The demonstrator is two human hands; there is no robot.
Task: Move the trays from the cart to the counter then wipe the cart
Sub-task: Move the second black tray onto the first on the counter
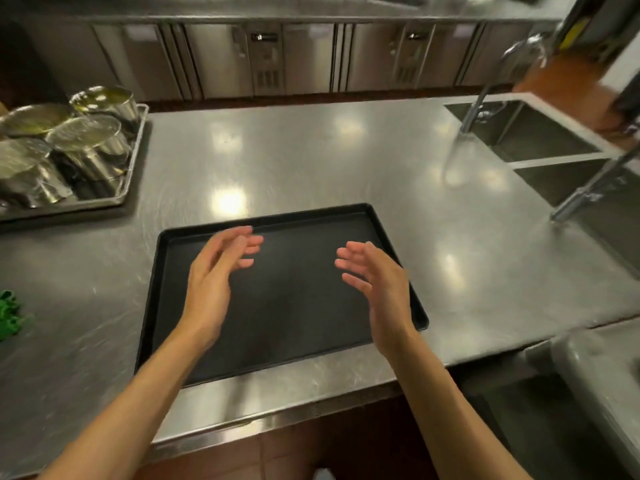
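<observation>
A flat black tray (294, 306) lies empty on the steel counter (311, 150), close to its near edge. Above the tray hover both hands, palms facing each other and fingers relaxed, holding nothing. My left hand (218, 271) is over the tray's left half. My right hand (377, 278) is over its right side, near the right rim. A grey corner at the lower right may be the cart (602, 382); I cannot tell for sure.
A metal tray (104, 202) with several steel pots stands at the counter's far left. A green object (10, 313) lies at the left edge. A double sink (540, 140) with two faucets sits at the right. Steel cabinets line the back.
</observation>
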